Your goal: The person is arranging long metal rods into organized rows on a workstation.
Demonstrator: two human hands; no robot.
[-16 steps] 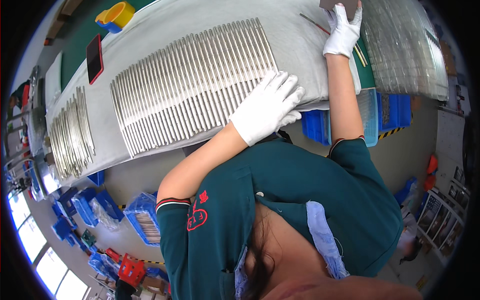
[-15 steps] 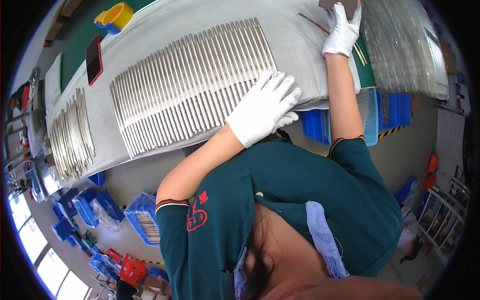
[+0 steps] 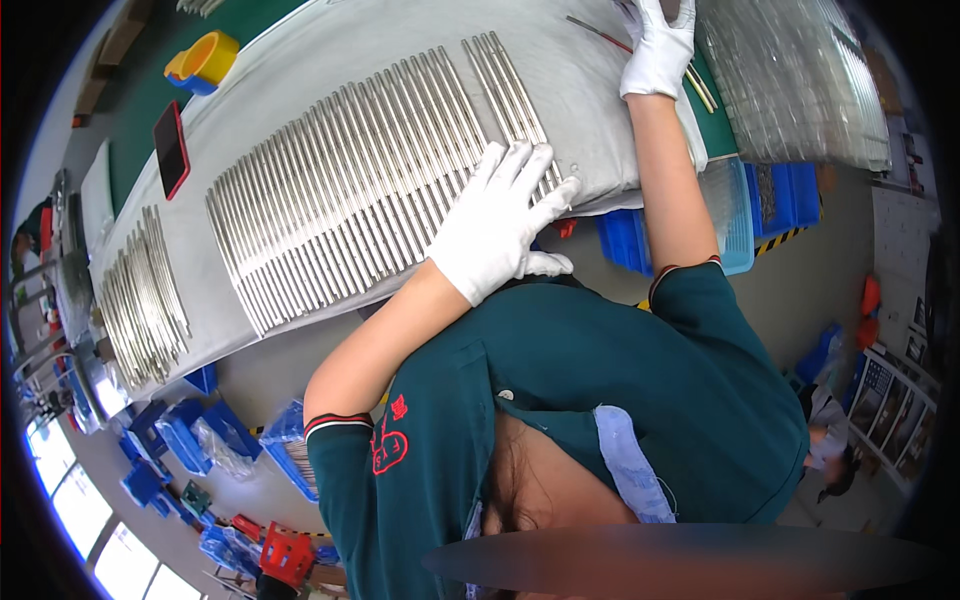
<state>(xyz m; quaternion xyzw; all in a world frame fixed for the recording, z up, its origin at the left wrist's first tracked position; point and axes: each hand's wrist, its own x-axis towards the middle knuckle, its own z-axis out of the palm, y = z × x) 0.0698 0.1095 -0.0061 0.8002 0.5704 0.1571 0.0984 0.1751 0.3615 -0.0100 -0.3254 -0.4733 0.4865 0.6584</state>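
- White, close-fitting cloth glove (image 3: 468,250) on the left hand (image 3: 490,215), creased, ending at the wrist.
- Matching white cloth glove (image 3: 655,72) on the right hand (image 3: 662,48); its fingertips are cut off by the top edge.
- Dark green, short-sleeved fabric shirt (image 3: 585,350) with an open neckline.
- 2 sleeve hems, left (image 3: 338,424) and right (image 3: 684,276), each trimmed with thin red and white bands.
- 1 small, round, pale button (image 3: 506,395) on the front.
- Red embroidered emblem (image 3: 390,454), a rounded outline with stitched marks, on the left chest.
- Light blue, frayed cloth strip (image 3: 632,465) along the right neckline.
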